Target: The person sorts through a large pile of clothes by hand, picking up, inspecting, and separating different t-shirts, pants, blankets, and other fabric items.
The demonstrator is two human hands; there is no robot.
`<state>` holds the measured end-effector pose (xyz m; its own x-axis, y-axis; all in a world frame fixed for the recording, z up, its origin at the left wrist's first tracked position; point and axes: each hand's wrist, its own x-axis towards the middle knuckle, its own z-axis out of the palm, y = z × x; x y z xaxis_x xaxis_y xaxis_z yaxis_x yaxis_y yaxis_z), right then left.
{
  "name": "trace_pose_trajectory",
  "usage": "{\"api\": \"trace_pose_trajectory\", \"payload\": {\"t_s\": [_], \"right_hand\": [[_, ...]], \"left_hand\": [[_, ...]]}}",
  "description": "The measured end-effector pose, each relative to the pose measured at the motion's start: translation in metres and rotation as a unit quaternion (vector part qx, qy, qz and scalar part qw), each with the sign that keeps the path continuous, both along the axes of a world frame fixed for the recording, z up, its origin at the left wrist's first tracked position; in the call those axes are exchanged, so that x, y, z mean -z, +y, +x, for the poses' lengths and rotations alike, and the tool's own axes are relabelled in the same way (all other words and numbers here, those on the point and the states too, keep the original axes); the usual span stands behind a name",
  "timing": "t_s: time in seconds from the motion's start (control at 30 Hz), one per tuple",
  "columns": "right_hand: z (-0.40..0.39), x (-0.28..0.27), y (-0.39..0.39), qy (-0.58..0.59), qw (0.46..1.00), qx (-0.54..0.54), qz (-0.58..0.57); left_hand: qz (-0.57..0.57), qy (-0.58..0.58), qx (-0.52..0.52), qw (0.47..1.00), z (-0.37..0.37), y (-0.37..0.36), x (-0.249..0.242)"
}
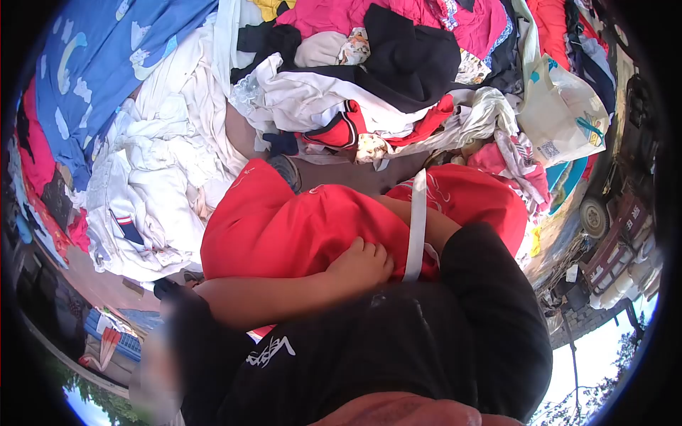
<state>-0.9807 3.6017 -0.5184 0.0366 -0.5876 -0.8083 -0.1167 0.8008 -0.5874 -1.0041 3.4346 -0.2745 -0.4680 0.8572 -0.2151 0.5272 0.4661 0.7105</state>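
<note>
Bright red cloth with white line patterns covers my lap and knees. Coming in from the left, my left hand lies on it with fingers curled and pressed together against the fabric. My right forearm reaches in from a black sleeve on the right and passes under a white strap; the hand at its end is hidden by the red cloth. Beyond my knees lies a white garment with red and navy trim, next to a black garment.
White clothes are heaped at the left, below a blue cloth with cloud shapes. Pink clothes lie at the top. A pale printed bag stands at the right, near a vehicle wheel.
</note>
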Motion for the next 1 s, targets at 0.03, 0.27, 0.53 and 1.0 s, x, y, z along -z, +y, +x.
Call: {"api": "trace_pose_trajectory", "payload": {"t_s": [0.03, 0.27, 0.53, 1.0], "right_hand": [[-0.016, 0.005, -0.006, 0.029, 1.0, 0.008, -0.003], [-0.074, 0.028, -0.045, 0.195, 0.98, 0.038, -0.012], [-0.029, 0.011, -0.024, 0.27, 0.961, 0.063, 0.024], [-0.1, -0.016, 0.039, 0.398, 0.866, 0.301, -0.013]], "left_hand": [[-0.013, 0.026, 0.008, 1.0, -0.004, 0.0, 0.006], [-0.079, 0.095, 0.061, 0.99, -0.005, 0.013, 0.032], [-0.197, 0.098, -0.037, 0.975, -0.016, -0.007, 0.044], [-0.265, -0.22, 0.189, 0.92, 0.09, -0.003, 0.135]]}}
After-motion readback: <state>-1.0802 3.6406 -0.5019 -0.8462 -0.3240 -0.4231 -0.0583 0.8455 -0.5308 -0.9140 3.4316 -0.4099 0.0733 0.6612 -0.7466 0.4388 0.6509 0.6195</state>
